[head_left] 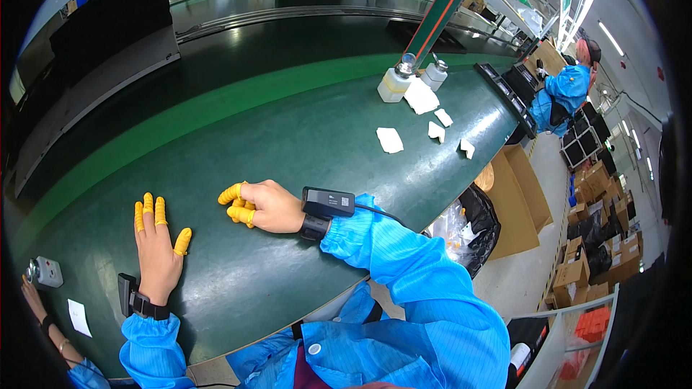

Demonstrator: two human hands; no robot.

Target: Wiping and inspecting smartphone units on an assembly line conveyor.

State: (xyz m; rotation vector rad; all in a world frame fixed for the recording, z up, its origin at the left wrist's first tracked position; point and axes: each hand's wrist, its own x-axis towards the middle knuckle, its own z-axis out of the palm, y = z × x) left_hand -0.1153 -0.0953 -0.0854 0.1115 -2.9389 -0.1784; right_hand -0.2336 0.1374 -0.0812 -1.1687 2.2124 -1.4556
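Observation:
My left hand [158, 263] lies flat on the green work table [238, 281], fingers stretched and thumb apart, with nothing in it. Yellow finger cots cover its thumb and several fingertips. To its right, my right hand [274, 207] is over the table with its fingers curled inward, also wearing yellow finger cots. No object shows in the curled fingers, though the palm side is hidden. Both wrists carry black straps with small black devices; a cable runs from the right device [328, 202] along the blue sleeve.
White cloth pieces [390, 140] and two dispenser bottles [395, 85] stand toward the far right. Another bottle [49, 272], a paper slip [79, 318] and another person's hand [33, 298] are at left. An open carton [515, 205] and black bag [486, 227] stand beyond the right edge. A co-worker [566, 90] stands farther off.

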